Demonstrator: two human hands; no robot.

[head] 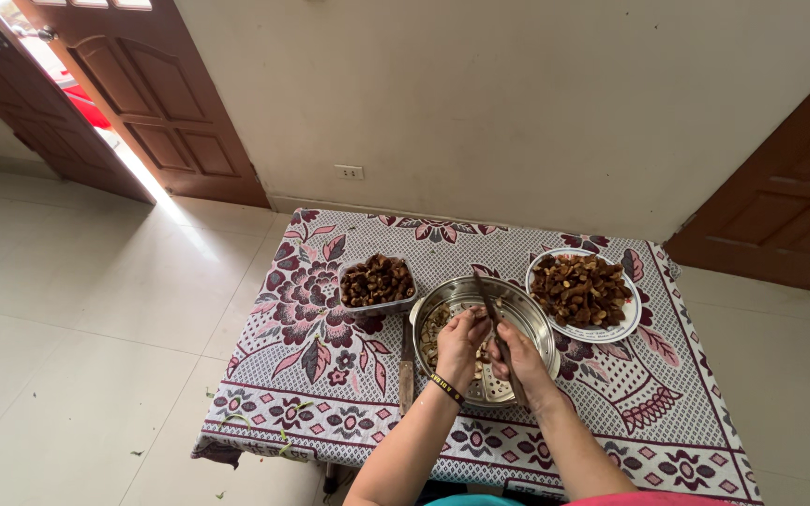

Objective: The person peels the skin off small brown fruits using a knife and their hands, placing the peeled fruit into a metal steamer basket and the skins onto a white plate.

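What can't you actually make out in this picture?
- What the left hand pinches: hidden by its own fingers, too small in the head view.
- Right hand grip on the knife: the handle is covered by the palm.
- Contents of the metal strainer bowl: mostly blocked by both hands.
- Brown pieces on the white plate: too small to identify.
- Table legs: hidden by the floral cloth.

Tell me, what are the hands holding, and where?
The right hand grips a long dark knife by its handle; what the left hand pinches is too small to tell.
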